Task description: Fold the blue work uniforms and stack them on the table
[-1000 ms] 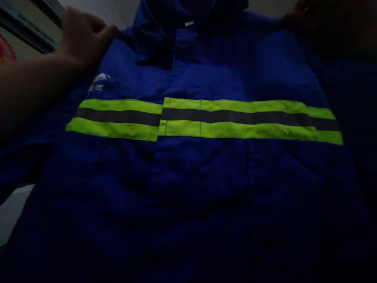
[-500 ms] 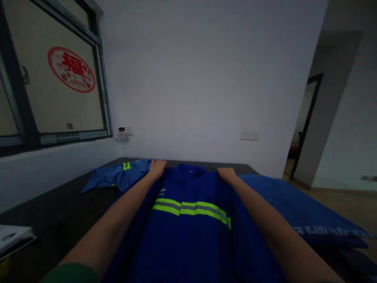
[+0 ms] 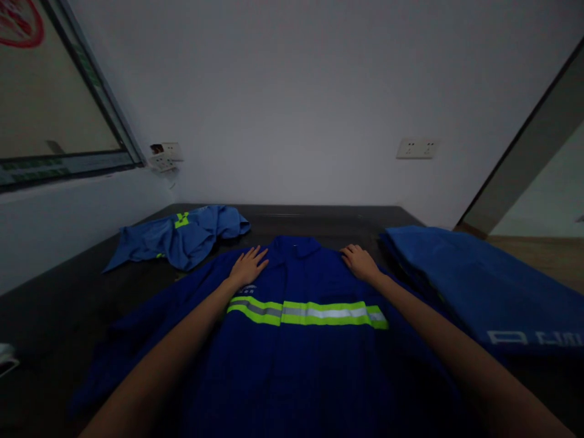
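Note:
A dark blue work jacket (image 3: 292,359) with a yellow-green and silver reflective band lies spread on the dark table, its collar at the far end. My left hand (image 3: 247,266) rests on the shoulder at the left of the collar, fingers spread over the cloth. On the opposite shoulder lies my right hand (image 3: 359,261), palm down, its fingers stretched out and holding nothing. The jacket's left-side sleeve reaches out beneath my left forearm. Shadow hides much of the jacket's lower part.
A crumpled lighter blue garment (image 3: 191,234) with yellow-green patches lies at the back left of the dark table (image 3: 319,218). Folded blue cloth or sheeting (image 3: 483,280) with white marks is at the right. A wall with sockets (image 3: 417,148) stands behind; a white object (image 3: 6,358) sits at the left edge.
The jacket has gone from held up at the shoulders to lying flat on the table. Both hands have let go and now rest on it. My view has tipped downward.

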Demonstrator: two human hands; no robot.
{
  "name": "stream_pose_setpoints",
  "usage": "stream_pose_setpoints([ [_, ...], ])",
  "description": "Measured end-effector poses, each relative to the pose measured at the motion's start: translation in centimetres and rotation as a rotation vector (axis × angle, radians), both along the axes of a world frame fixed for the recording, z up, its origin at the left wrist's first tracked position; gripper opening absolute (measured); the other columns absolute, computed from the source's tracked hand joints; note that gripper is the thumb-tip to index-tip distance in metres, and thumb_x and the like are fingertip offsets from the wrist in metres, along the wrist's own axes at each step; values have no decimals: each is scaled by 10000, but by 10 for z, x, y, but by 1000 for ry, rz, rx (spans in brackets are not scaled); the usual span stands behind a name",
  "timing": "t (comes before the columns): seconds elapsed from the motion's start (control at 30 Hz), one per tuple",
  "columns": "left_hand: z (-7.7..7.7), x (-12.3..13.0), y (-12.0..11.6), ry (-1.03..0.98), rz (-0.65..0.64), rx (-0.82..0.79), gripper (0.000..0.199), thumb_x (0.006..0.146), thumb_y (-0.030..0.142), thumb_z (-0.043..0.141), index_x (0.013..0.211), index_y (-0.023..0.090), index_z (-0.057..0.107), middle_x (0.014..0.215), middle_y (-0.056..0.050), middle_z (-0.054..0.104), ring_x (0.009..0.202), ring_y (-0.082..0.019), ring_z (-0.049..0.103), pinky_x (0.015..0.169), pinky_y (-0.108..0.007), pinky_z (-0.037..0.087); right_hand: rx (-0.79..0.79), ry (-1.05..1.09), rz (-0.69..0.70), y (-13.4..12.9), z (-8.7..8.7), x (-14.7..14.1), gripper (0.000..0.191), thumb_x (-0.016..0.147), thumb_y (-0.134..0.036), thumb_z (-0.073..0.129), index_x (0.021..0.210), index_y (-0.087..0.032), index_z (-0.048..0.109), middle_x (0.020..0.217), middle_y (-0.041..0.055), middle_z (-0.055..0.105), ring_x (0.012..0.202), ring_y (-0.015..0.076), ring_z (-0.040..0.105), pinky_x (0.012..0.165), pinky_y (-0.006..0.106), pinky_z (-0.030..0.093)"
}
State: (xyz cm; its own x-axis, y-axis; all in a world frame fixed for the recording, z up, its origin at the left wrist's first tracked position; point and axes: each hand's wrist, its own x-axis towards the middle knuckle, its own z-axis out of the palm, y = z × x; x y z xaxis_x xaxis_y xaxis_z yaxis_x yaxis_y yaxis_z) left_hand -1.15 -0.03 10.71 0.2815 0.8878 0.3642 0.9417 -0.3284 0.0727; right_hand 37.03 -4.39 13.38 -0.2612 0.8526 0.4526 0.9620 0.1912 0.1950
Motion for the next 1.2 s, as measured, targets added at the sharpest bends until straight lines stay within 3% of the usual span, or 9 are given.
stream_pose_setpoints([
  [0.17,9,-3,13,-40,-6,-47,551,954,498,335,1451,261,357,1553,-84,286,1427,-263,259,1137,-480,231,-62,-77,80,9,20,4,345,956,-283,439,1241,-148,580,1242,149,578,1155,272,506,921,384,445],
  [0.27,21,10,27,-156,44,6,575,921,440,436,1413,144,394,1461,-155,430,1351,-259,401,1097,-396,330,4,9,110,14,41,-26,343,927,-227,496,1248,-138,577,1251,140,588,1186,256,499,984,364,422],
  [0.37,26,28,39,-181,-16,117,583,898,370,479,1411,114,379,1483,-168,392,1374,-254,366,1108,-377,321,15,74,193,20,52,-70,417,898,-188,540,1311,-133,527,1296,124,575,1214,234,493,1028,338,398],
  [0.53,17,42,43,-81,-89,44,605,946,382,359,1495,160,237,1549,-126,278,1421,-238,279,1151,-432,234,-75,86,177,24,45,-112,418,826,-116,601,1243,-145,584,1238,111,620,1176,240,537,984,331,437],
  [0.73,16,46,44,-43,-8,-7,620,953,476,285,1511,214,222,1559,-95,255,1433,-246,248,1157,-470,193,-104,101,178,-5,21,-97,261,875,-131,505,1055,-206,679,1123,74,680,1087,228,610,931,335,476],
  [0.93,21,53,48,-67,37,-72,633,935,513,298,1507,249,235,1576,-89,193,1445,-268,207,1147,-536,159,-159,71,314,-28,-15,-78,507,947,-383,453,1392,-141,472,1475,162,399,1373,269,366,1109,460,324],
  [1.0,21,54,47,-69,49,-66,633,933,516,296,1502,243,252,1576,-87,195,1447,-263,201,1149,-539,151,-194,87,338,-25,-12,-77,502,962,-403,420,1379,-133,486,1464,163,417,1372,267,368,1110,467,317],
  [1.13,21,55,42,-74,54,-3,611,935,508,290,1486,244,301,1567,-74,240,1443,-252,215,1154,-522,159,-156,224,302,-3,13,-90,438,1002,-362,316,1142,-142,668,1223,128,645,1188,221,560,1043,362,399],
  [1.2,20,55,40,-70,52,11,606,935,510,292,1484,256,306,1562,-68,256,1440,-252,224,1154,-516,170,-82,277,227,11,21,-99,425,997,-351,338,1187,-122,642,1282,144,604,1215,220,534,1054,344,382],
])
